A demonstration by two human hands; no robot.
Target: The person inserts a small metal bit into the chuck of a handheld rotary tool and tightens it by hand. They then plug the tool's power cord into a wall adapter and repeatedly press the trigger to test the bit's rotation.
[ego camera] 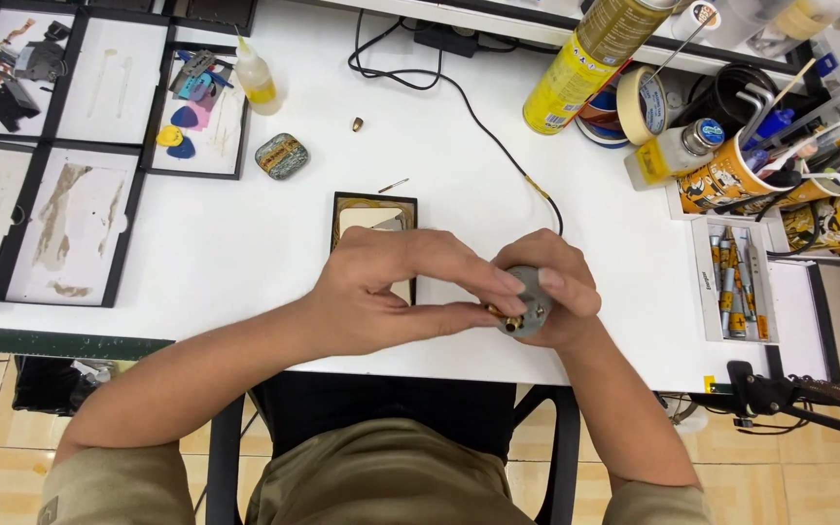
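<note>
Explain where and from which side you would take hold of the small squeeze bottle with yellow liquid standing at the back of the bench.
Grip the squeeze bottle around its round body, probably from the near right side. It stands upright, its thin nozzle gives no purchase, and the black tray crowds its left.

The small part pinched between both hands is grey with brass-coloured fittings. The table is white. The spray can is yellow, the trays black-framed, and the picks blue, yellow and possibly pink.
</note>
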